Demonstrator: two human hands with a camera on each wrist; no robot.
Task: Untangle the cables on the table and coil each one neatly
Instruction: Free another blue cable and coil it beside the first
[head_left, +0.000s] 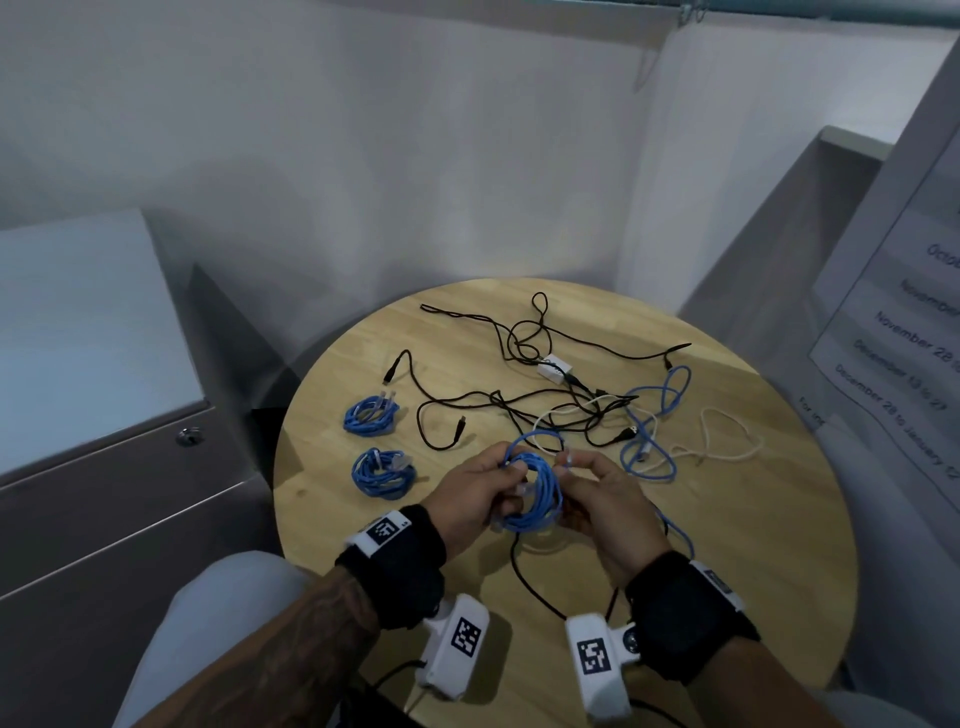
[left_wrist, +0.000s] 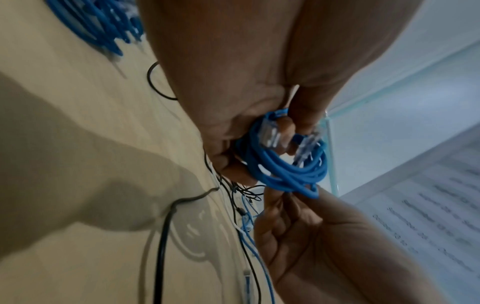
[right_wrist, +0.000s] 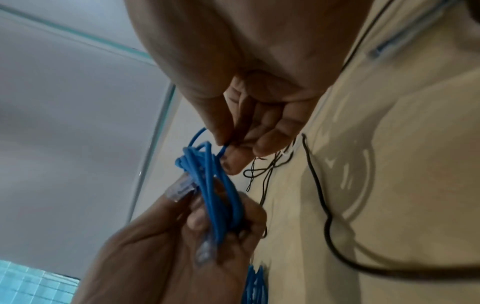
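Observation:
I hold a blue network cable coil (head_left: 537, 493) (left_wrist: 285, 170) (right_wrist: 221, 195) above the round wooden table (head_left: 727, 519). My left hand (head_left: 480, 491) (left_wrist: 246, 123) grips the coil with a clear plug (left_wrist: 270, 133) against its fingers. My right hand (head_left: 597, 493) (right_wrist: 249, 133) pinches the cable's loose end near the other plug. Two finished blue coils (head_left: 370, 414) (head_left: 383, 472) lie at the left. Black cables (head_left: 519, 405), a white cable (head_left: 727, 441) and another blue cable (head_left: 654, 415) lie tangled behind my hands.
A small white adapter box (head_left: 555, 367) sits among the black cables. A grey cabinet (head_left: 104, 389) stands to the left, a board with printed dates (head_left: 909, 338) to the right. A black wire (head_left: 535, 587) runs under my wrists near the front edge.

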